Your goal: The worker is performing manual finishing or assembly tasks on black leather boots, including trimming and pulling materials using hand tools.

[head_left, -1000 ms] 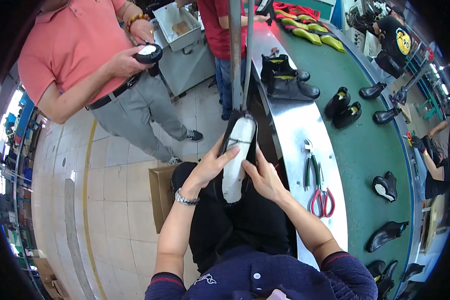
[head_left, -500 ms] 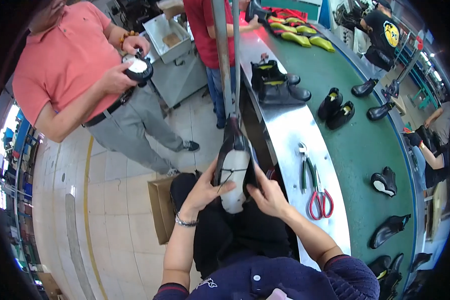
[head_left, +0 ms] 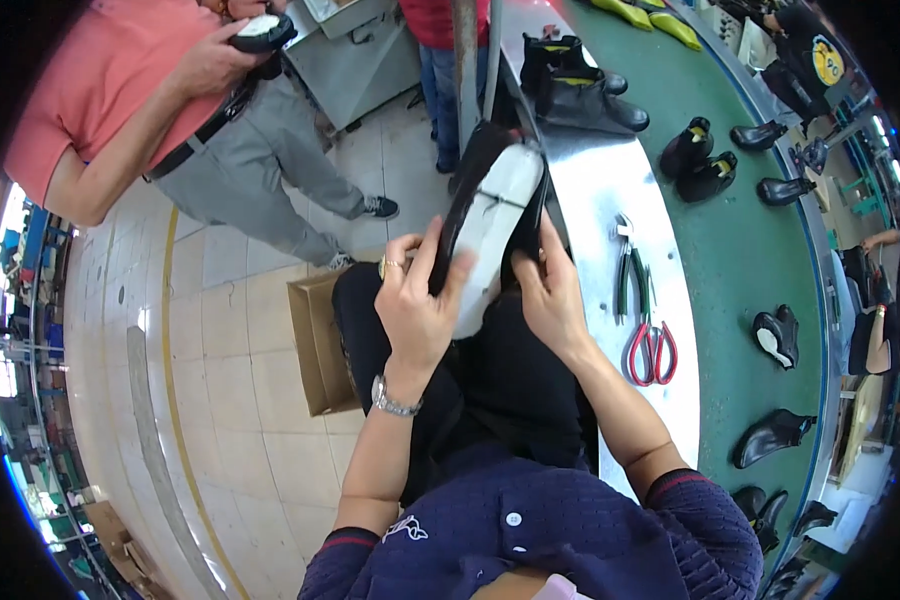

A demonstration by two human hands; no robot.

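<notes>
Over my lap I hold a black shoe upper (head_left: 464, 203) that wraps a long white sole-shaped piece (head_left: 500, 215). The white face is turned up toward me, and a thin dark cord crosses it. My left hand (head_left: 420, 300) is closed along the left side, with its thumb over the white piece. Along the opposite side, the thumb and fingers of my right hand (head_left: 552, 290) pinch the black edge. The far end of the shoe reaches close to an upright metal post (head_left: 467, 85). My fingers partly hide both sides.
On the metal bench edge (head_left: 610, 180) to my right lie green-handled pliers (head_left: 628, 275) and red-handled scissors (head_left: 653, 350). Black boots (head_left: 590, 95) stand farther up. More shoes rest on the green belt (head_left: 715, 300). A cardboard box (head_left: 315, 345) sits left of my legs. A co-worker (head_left: 120, 90) stands front-left.
The shoe's far end has swung away from the post's foot and tilted right, showing more of the white face. Both hands still hold it. The whole view has shifted a little.
</notes>
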